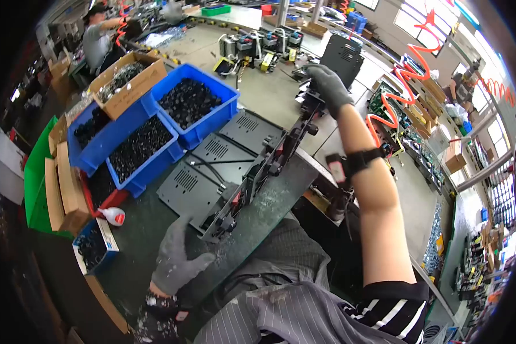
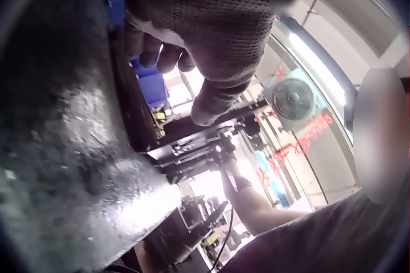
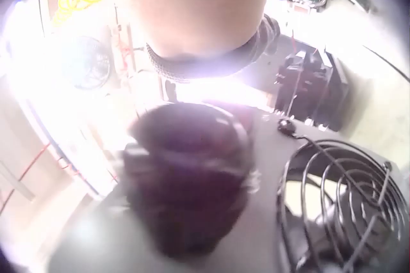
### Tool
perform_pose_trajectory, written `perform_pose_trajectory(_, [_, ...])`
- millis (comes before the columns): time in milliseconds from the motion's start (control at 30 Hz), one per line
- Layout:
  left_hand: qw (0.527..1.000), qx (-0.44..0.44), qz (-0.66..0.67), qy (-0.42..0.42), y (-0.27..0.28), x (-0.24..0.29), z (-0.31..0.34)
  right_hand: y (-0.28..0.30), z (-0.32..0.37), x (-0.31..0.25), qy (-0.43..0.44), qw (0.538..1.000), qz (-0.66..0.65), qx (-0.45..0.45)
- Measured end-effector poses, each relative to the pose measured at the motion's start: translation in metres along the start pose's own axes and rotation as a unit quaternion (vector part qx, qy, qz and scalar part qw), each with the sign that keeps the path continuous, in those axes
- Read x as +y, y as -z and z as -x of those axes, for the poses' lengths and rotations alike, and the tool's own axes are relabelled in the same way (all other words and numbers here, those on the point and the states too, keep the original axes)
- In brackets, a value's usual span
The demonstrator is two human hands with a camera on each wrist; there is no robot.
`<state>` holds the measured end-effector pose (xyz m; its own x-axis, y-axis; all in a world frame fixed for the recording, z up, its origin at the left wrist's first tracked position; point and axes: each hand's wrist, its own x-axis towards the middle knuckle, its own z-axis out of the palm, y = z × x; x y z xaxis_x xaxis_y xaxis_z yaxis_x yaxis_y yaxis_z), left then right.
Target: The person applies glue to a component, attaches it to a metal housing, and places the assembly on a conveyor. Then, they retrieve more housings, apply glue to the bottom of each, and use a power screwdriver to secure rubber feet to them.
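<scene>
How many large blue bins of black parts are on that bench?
3: one farthest back beside the cardboard box; one in front of it; a third partly under that box. A smaller blue bin sits nearer; more may be hidden.

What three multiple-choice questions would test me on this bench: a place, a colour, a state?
1. Where is the right hand?
A. on the panel's far end
B. on the person's lap
C. on a bottle

2. What colour are the bins?
A. yellow
B. blue
C. white

3. How is the left hand?
A. gripping a bottle
B. a clenched fist
C. open, beside the panel

Answers: 1 A, its fingers curl round the panel's end; 2 B, blue walls show; 3 C, its fingers lie relaxed, holding nothing.
</scene>
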<state>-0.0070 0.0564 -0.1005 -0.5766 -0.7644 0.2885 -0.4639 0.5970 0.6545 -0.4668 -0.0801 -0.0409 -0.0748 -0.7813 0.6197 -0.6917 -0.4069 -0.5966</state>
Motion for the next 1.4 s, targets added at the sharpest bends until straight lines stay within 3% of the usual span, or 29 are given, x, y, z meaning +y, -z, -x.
perform_pose_trajectory(33, [1.000, -0.010, 0.009, -0.027, -0.004, 0.006, -0.008, -0.002, 0.004, -0.032, -0.092, 0.989, -0.083, -0.076])
perform_pose_trajectory(67, [1.000, -0.004, 0.010, -0.018, -0.012, 0.012, -0.013, -0.001, 0.009, -0.057, -0.251, 0.952, -0.059, -0.164])
perform_pose_trajectory(100, [0.996, -0.017, 0.076, 0.040, -0.023, 0.017, -0.019, -0.004, 0.018, -0.073, -0.094, 0.981, 0.017, -0.171])
perform_pose_trajectory(133, [0.985, -0.031, 0.140, 0.097, -0.032, 0.016, -0.020, 0.000, 0.023, -0.103, -0.131, 0.956, 0.030, -0.260])
perform_pose_trajectory(200, [0.977, -0.051, 0.166, 0.122, -0.045, 0.001, -0.020, -0.008, 0.032, -0.129, 0.067, 0.932, -0.014, -0.355])
perform_pose_trajectory(267, [0.971, -0.068, 0.185, 0.136, -0.045, -0.004, -0.017, -0.023, 0.050, -0.145, 0.201, 0.902, 0.203, -0.323])
perform_pose_trajectory(333, [0.983, -0.081, 0.164, 0.030, -0.037, -0.002, 0.001, -0.043, 0.056, -0.131, 0.206, 0.883, 0.232, -0.352])
perform_pose_trajectory(367, [0.936, -0.106, 0.301, 0.150, -0.037, -0.003, 0.016, -0.044, 0.052, -0.129, 0.170, 0.883, 0.185, -0.397])
perform_pose_trajectory(400, [0.977, -0.137, 0.158, 0.049, -0.013, 0.016, 0.013, -0.043, 0.047, -0.127, 0.135, 0.876, 0.137, -0.442])
perform_pose_trajectory(467, [0.967, -0.173, 0.187, 0.030, -0.002, 0.011, 0.032, -0.045, 0.045, -0.132, 0.160, 0.873, 0.097, -0.451])
perform_pose_trajectory(567, [0.971, -0.058, 0.231, 0.034, -0.012, 0.006, 0.058, -0.046, 0.050, -0.193, 0.173, 0.895, 0.070, -0.405])
perform_pose_trajectory(700, [0.991, -0.022, 0.118, 0.051, -0.013, 0.026, 0.035, -0.071, 0.077, -0.238, 0.186, 0.928, -0.082, -0.311])
perform_pose_trajectory(733, [0.912, 0.016, 0.381, 0.150, -0.021, 0.033, 0.029, -0.079, 0.088, -0.243, 0.180, 0.932, -0.126, -0.288])
perform_pose_trajectory(767, [0.754, 0.050, 0.611, 0.235, -0.027, 0.039, 0.023, -0.081, 0.098, -0.249, 0.136, 0.923, -0.145, -0.330])
perform_pose_trajectory(800, [0.530, 0.079, 0.789, 0.300, -0.029, 0.043, 0.020, -0.080, 0.104, -0.257, 0.086, 0.908, -0.133, -0.388])
perform_pose_trajectory(833, [0.589, 0.045, 0.749, 0.301, -0.022, 0.045, 0.029, -0.076, 0.107, -0.260, 0.070, 0.886, -0.166, -0.427])
perform_pose_trajectory(867, [0.592, 0.046, 0.748, 0.296, -0.029, 0.023, 0.038, -0.073, 0.109, -0.260, 0.053, 0.861, -0.198, -0.465])
perform_pose_trajectory(900, [0.465, -0.034, 0.851, 0.244, -0.039, -0.008, 0.042, -0.077, 0.115, -0.248, 0.155, 0.868, -0.208, -0.424])
perform_pose_trajectory(933, [0.320, -0.112, 0.923, 0.184, -0.052, -0.035, 0.051, -0.071, 0.113, -0.236, 0.134, 0.895, -0.212, -0.370])
perform_pose_trajectory(967, [0.318, -0.107, 0.923, 0.188, -0.050, -0.031, 0.053, -0.063, 0.109, -0.228, 0.106, 0.917, -0.218, -0.316])
perform_pose_trajectory(1000, [0.393, -0.087, 0.890, 0.213, -0.047, -0.020, 0.051, -0.056, 0.109, -0.216, 0.078, 0.957, -0.211, -0.184])
perform_pose_trajectory(1033, [0.463, -0.069, 0.851, 0.238, -0.045, -0.008, 0.044, -0.046, 0.108, -0.203, -0.081, 0.955, -0.268, -0.095])
perform_pose_trajectory(1067, [0.525, -0.053, 0.807, 0.265, -0.043, 0.005, 0.040, -0.041, 0.110, -0.174, -0.110, 0.950, -0.292, 0.001])
perform_pose_trajectory(1100, [0.519, -0.010, 0.798, 0.306, -0.039, 0.020, 0.034, -0.039, 0.112, -0.176, -0.095, 0.925, -0.361, 0.067])
perform_pose_trajectory(1133, [0.501, -0.001, 0.803, 0.323, -0.038, 0.027, 0.031, -0.038, 0.120, -0.175, -0.102, 0.919, -0.376, 0.068])
perform_pose_trajectory(1200, [0.489, -0.032, 0.825, 0.281, -0.034, 0.030, 0.029, -0.046, 0.139, -0.182, -0.113, 0.942, -0.310, -0.055])
perform_pose_trajectory(1233, [0.480, -0.022, 0.827, 0.293, -0.032, 0.027, 0.026, -0.050, 0.140, -0.188, 0.018, 0.957, -0.259, -0.127])
perform_pose_trajectory(1300, [0.511, -0.004, 0.818, 0.266, -0.030, 0.021, 0.027, -0.062, 0.137, -0.209, 0.174, 0.940, -0.210, -0.205])
perform_pose_trajectory(1400, [0.538, 0.022, 0.788, 0.298, -0.038, 0.013, 0.034, -0.086, 0.144, -0.227, 0.166, 0.928, -0.242, -0.228])
